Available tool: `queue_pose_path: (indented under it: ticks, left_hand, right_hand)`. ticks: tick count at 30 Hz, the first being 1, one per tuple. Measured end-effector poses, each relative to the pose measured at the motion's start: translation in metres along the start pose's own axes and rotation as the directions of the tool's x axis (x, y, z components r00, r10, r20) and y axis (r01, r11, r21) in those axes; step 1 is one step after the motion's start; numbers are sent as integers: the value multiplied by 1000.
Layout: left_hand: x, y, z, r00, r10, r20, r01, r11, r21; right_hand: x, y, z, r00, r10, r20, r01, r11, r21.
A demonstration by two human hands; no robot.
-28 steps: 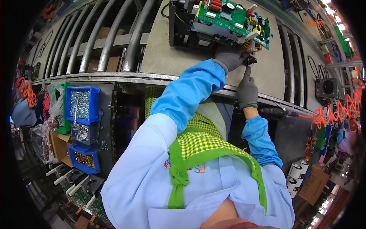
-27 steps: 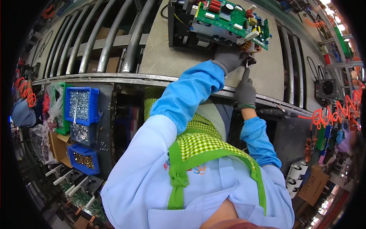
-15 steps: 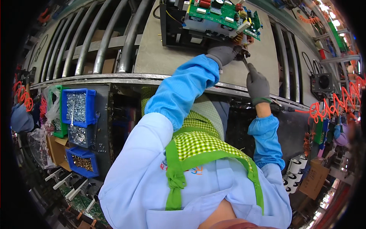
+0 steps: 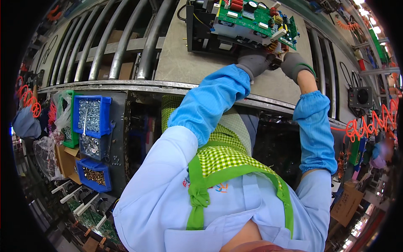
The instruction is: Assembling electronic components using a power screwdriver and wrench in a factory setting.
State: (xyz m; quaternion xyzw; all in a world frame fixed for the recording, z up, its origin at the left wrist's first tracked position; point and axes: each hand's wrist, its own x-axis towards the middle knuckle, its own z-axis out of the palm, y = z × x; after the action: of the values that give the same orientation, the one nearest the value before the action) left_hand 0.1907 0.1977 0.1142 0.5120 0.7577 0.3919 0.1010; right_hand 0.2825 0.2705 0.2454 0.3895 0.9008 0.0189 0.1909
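**A:** Starting nearest the wearer, what shows?

**B:** A green-and-white checked apron with bright green ties [image 4: 218, 161] over a pale blue shirt, below the green printed circuit board [image 4: 256, 19], which I'll use as the landmark. Both bright blue sleeve covers run up from it toward that board.

**A:** And off to the side?

**B:** Well to the lower left of the board, blue plastic bins of small silver screws [image 4: 90, 115] hang on the front of the grey work surface [image 4: 184, 63]. A lower blue bin of brass-coloured parts [image 4: 94, 174] sits beneath them.

**A:** The hands?

**B:** The left hand [image 4: 254, 63], in a grey knit glove, is curled against the board's lower edge, fingers pressed to the black frame [image 4: 199, 35] that carries it. The right hand [image 4: 294, 63], gloved the same, is clenched just beside it at the board's lower right corner. Whether either grips something small, I cannot tell.

**A:** Farther out?

**B:** Right of the board, an orange coiled hose [image 4: 369, 124] hangs; left of it, grey metal roller bars [image 4: 126, 38] lie.
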Motion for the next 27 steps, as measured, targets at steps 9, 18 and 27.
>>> queue_pose_path:
  ticks: [9,18,27]
  left_hand:
    - [0,-1,1,999,13,-44,-11,999,52]
    - [-1,0,1,998,54,-32,-49,989,141]
    - [-14,11,-39,940,165,298,-203,974,102]
  right_hand:
    - [-25,4,39,960,-91,-265,103,994,35]
    - [-32,-1,60,956,-11,-293,28,998,55]
    - [-55,9,-1,980,-117,-161,119,993,3]
